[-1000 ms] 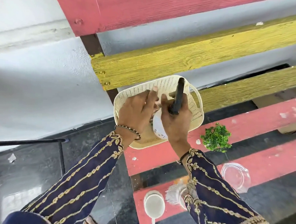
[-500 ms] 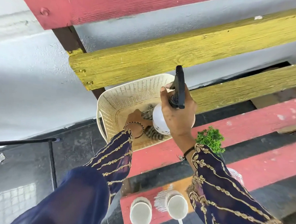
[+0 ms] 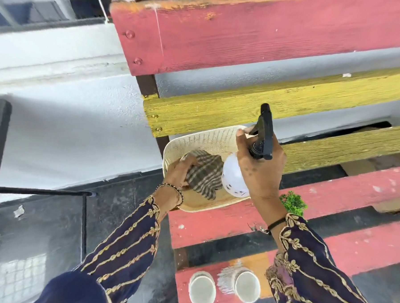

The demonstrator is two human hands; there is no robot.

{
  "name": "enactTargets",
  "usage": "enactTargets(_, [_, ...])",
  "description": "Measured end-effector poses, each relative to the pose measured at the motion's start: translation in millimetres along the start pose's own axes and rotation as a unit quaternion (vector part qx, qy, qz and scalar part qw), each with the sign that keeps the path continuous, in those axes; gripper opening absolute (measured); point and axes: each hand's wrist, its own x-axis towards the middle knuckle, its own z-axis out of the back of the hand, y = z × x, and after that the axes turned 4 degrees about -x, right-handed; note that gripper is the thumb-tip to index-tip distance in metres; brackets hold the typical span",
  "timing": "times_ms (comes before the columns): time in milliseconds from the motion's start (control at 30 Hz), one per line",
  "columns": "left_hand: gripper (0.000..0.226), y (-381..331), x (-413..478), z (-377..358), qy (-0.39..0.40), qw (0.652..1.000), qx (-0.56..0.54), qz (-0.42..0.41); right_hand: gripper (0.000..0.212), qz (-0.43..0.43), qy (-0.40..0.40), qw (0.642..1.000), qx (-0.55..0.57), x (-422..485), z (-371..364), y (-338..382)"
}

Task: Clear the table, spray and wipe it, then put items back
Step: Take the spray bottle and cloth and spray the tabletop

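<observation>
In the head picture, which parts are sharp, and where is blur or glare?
Head view: the white spray bottle with black trigger and the striped cloth are fairly sharp; the two white cups at the bottom edge look soft; the window bars top left are blurred; the dark floor carries a pale reflection; light is even.

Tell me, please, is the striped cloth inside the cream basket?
Inside: the striped cloth lies within the cream plastic basket, left hand gripping it.
</observation>
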Motion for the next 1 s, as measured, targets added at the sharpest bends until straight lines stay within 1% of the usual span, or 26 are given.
enactTargets(67, [0.025, -11.8, -24.0, 18.5, 0.008, 0.999, -0.026, -0.026, 0.018, 0.016, 0.010, 1.000, 0.012, -11.3, 0.0, 20.9])
enactTargets(133, [0.014, -21.6, -51.3, 39.7, 0.006, 0.997, -0.060, -0.047, 0.019, 0.013, 0.031, 0.999, 0.039, -25.7, -2.4, 45.3])
enactTargets(233, [0.007, -31.7, -93.3, 83.7, 0.004, 0.990, -0.093, -0.103, 0.018, 0.007, 0.054, 0.994, 0.096, -58.2, -8.1, 91.1])
enactTargets(333, [0.006, -40.7, -137.2, 140.9, -0.023, 0.980, -0.141, -0.141, 0.020, -0.002, 0.076, 0.988, 0.136, -96.3, -16.9, 143.4])
enactTargets(433, [0.008, -44.7, -187.7, 227.4, -0.049, 0.967, -0.187, -0.165, 0.014, -0.025, 0.100, 0.976, 0.194, -150.6, -34.1, 209.1])
enactTargets(533, [0.020, -47.3, -236.3, 305.3, -0.085, 0.955, -0.207, -0.195, 0.018, -0.040, 0.119, 0.971, 0.205, -199.9, -49.5, 266.4])
enactTargets(600, [0.026, -47.8, -270.0, 360.1, -0.103, 0.945, -0.221, -0.219, 0.017, -0.068, 0.126, 0.958, 0.249, -235.6, -62.6, 302.5])
enactTargets(633, [0.025, -49.0, -279.8, 375.7, -0.107, 0.944, -0.214, -0.226, 0.019, -0.077, 0.126, 0.954, 0.260, -246.7, -66.6, 310.7])
enactTargets(700, [0.022, -51.5, -313.8, 429.5, -0.114, 0.942, -0.210, -0.238, 0.025, -0.074, 0.148, 0.954, 0.248, -284.9, -82.9, 348.0])
enactTargets(767, [0.020, -53.0, -341.0, 473.5, -0.129, 0.940, -0.201, -0.244, 0.021, -0.078, 0.162, 0.950, 0.254, -317.8, -98.2, 383.1])
enactTargets(867, [0.028, -56.5, -368.4, 521.6, -0.150, 0.934, -0.195, -0.261, 0.021, -0.073, 0.216, 0.935, 0.272, -357.4, -119.2, 426.4])
enactTargets(933, [0.025, -56.0, -382.5, 550.9, -0.159, 0.928, -0.195, -0.276, 0.035, -0.071, 0.251, 0.920, 0.292, -381.5, -131.9, 451.2])
enactTargets(1000, [0.025, -55.3, -391.9, 572.5, -0.161, 0.922, -0.209, -0.285, 0.039, -0.053, 0.288, 0.914, 0.282, -398.6, -142.0, 469.5])
